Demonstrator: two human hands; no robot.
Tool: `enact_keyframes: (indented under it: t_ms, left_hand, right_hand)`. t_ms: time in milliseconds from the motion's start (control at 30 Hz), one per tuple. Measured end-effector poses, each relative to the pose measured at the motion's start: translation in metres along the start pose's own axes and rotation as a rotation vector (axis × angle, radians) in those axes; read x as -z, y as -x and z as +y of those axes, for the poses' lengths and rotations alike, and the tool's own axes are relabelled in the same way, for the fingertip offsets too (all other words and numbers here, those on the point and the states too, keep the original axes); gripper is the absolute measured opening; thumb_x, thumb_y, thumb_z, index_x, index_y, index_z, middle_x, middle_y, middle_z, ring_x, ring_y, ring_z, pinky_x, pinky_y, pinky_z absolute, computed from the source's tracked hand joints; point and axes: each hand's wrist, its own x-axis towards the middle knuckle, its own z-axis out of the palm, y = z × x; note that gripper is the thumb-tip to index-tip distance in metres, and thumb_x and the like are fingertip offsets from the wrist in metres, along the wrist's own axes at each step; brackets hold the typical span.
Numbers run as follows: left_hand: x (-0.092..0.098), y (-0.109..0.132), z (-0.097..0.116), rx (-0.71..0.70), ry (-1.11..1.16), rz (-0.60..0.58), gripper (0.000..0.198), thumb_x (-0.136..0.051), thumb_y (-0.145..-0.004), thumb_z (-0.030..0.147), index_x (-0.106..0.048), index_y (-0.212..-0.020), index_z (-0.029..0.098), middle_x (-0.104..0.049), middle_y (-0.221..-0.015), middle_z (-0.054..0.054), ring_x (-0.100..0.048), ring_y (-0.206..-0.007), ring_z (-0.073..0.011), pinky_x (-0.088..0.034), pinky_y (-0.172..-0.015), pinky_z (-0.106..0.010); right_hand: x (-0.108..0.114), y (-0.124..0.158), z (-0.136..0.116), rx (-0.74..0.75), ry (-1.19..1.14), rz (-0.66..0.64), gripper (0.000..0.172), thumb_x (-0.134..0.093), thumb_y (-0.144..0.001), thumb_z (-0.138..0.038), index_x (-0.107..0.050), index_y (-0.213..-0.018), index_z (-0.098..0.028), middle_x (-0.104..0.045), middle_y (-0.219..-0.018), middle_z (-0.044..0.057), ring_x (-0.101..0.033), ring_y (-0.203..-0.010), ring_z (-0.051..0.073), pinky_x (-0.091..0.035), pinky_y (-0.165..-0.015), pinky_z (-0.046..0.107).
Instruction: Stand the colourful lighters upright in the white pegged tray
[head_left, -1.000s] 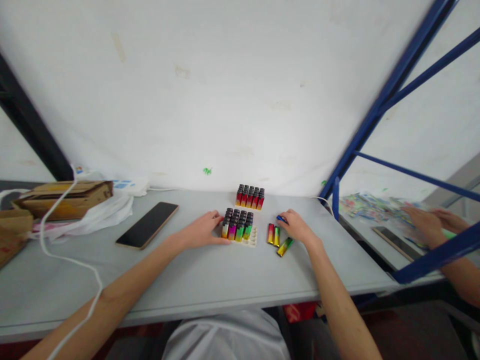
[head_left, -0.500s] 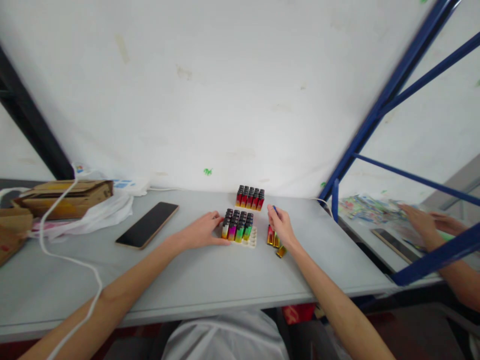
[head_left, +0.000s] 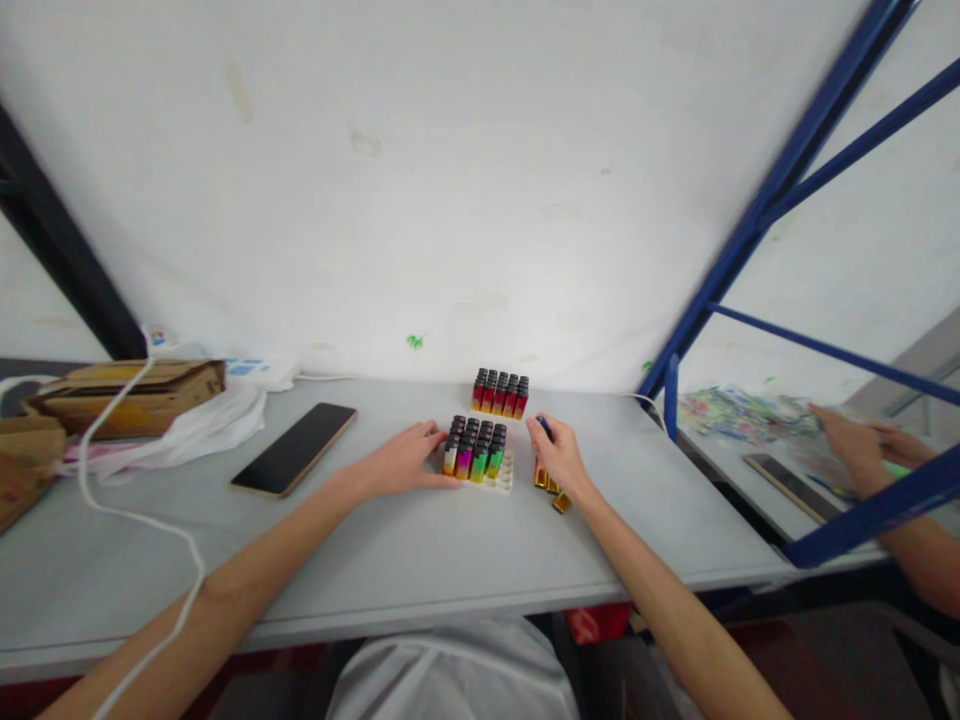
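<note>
A white tray (head_left: 507, 470) with round slots holds rows of upright black-topped lighters (head_left: 478, 450) in white, pink, green and yellow; slots show along its right side. My left hand (head_left: 409, 460) is curled around the tray's left side, thumb at the front corner and fingers behind. To the right of the tray, my right hand (head_left: 556, 450) is closed on a small dark blue object (head_left: 545, 428), mostly hidden by the fingers. Beneath that hand lie several red and gold lighters (head_left: 541, 475), partly covered. Another block of red lighters (head_left: 499, 393) stands behind the tray.
A black phone (head_left: 296, 450) lies on the grey table (head_left: 390, 560) at left, beside a plastic bag (head_left: 225, 425) and a cardboard box (head_left: 135, 395). A white cable crosses my left forearm. Blue metal bars (head_left: 720, 270) stand at right; beyond them are another person's hands (head_left: 855, 440) and a phone.
My right hand has shifted slightly left, closer to the tray, and has turned with the blue object, which shows more. My left hand stays at the tray.
</note>
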Motion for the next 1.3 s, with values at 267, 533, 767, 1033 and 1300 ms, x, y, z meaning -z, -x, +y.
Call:
enact_keyframes:
  t_ms: [267,533,767,1033,1300]
  left_hand:
    - [0.001,0.0,0.001,0.006,0.004,-0.02,0.067,-0.072,-0.083,0.08,-0.073,-0.108,0.018,-0.067,-0.111,-0.013,-0.066,-0.107,-0.0339,-0.054,-0.096,-0.042]
    - [0.0,0.0,-0.001,-0.004,0.004,-0.008,0.069,-0.071,-0.082,0.083,-0.072,-0.108,0.019,-0.067,-0.109,-0.013,-0.065,-0.105,-0.034,-0.054,-0.095,-0.042]
    - [0.002,0.0,0.003,0.001,-0.004,-0.008,0.067,-0.071,-0.083,0.081,-0.072,-0.109,0.019,-0.067,-0.112,-0.013,-0.066,-0.106,-0.0342,-0.054,-0.097,-0.043]
    - [0.002,0.0,0.003,-0.002,-0.001,-0.012,0.067,-0.071,-0.083,0.081,-0.071,-0.109,0.019,-0.067,-0.111,-0.013,-0.065,-0.109,-0.0353,-0.054,-0.097,-0.043]
    - [0.002,0.0,0.002,0.003,-0.003,-0.016,0.067,-0.072,-0.083,0.081,-0.073,-0.112,0.02,-0.068,-0.113,-0.013,-0.066,-0.11,-0.0358,-0.054,-0.099,-0.044]
  right_hand:
    - [0.001,0.004,-0.019,0.136,-0.032,-0.179,0.049,-0.044,-0.107,-0.069,-0.061,-0.096,-0.025,-0.067,-0.09,0.004,-0.063,-0.082,0.022,-0.052,-0.081,0.034]
    - [0.002,0.008,-0.016,0.141,0.01,-0.303,0.046,-0.054,-0.104,-0.067,-0.068,-0.097,-0.024,-0.068,-0.085,0.004,-0.06,-0.074,0.021,-0.048,-0.071,0.032]
    - [-0.004,0.012,-0.016,0.167,0.01,-0.358,0.035,-0.077,-0.093,-0.054,-0.063,-0.108,-0.025,-0.065,-0.07,-0.004,-0.06,-0.063,0.018,-0.047,-0.065,0.03]
    - [-0.008,0.014,-0.019,0.149,0.01,-0.386,0.042,-0.082,-0.088,-0.055,-0.06,-0.11,-0.027,-0.064,-0.069,-0.006,-0.058,-0.06,0.018,-0.048,-0.063,0.03]
    - [0.033,-0.003,-0.007,0.162,0.253,-0.014,0.038,-0.049,-0.106,-0.059,-0.063,-0.099,-0.025,-0.061,-0.065,-0.002,-0.057,-0.061,0.019,-0.044,-0.065,0.032]
